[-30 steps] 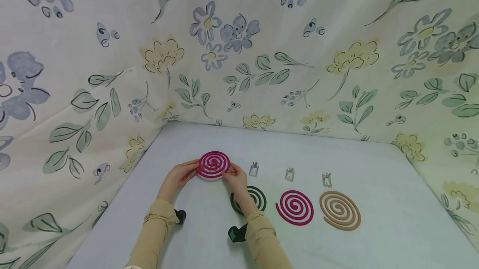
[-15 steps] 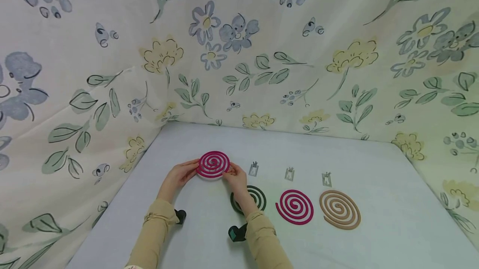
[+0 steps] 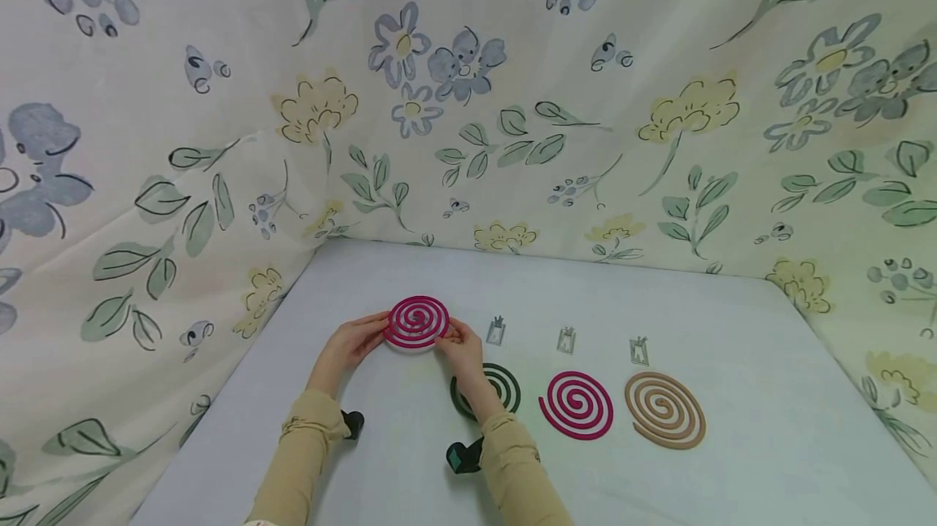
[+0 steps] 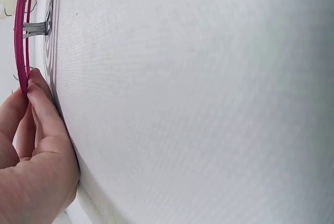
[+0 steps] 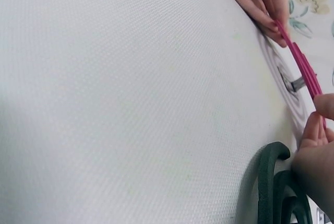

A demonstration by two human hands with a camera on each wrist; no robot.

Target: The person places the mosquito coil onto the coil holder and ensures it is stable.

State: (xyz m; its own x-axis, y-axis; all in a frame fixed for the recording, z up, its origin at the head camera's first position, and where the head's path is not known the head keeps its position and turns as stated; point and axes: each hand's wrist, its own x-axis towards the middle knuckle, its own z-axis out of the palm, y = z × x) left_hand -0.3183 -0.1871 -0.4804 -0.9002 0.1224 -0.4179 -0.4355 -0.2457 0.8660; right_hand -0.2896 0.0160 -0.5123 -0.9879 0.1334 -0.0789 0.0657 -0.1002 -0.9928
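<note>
Both hands hold a pink mosquito coil point(image 3: 419, 318) level, just above the table at the back left. My left hand point(image 3: 355, 343) pinches its left edge between thumb and fingers. At the opposite edge my right hand point(image 3: 463, 355) pinches it the same way. Under the coil's middle, a small metal stand point(image 4: 35, 28) rises from its flat base on the table and reaches the coil. Whether its tip is fitted into the coil cannot be made out. A dark green mosquito coil point(image 3: 510, 384) lies partly hidden beneath my right forearm.
Right of the green coil lie another pink mosquito coil point(image 3: 577, 406) and a tan one point(image 3: 664, 410). Behind them three metal stands, left point(image 3: 496, 331), middle point(image 3: 567, 340) and right point(image 3: 640, 351), form a row. A floral cloth point(image 3: 468, 168) hangs behind the white table point(image 3: 769, 396).
</note>
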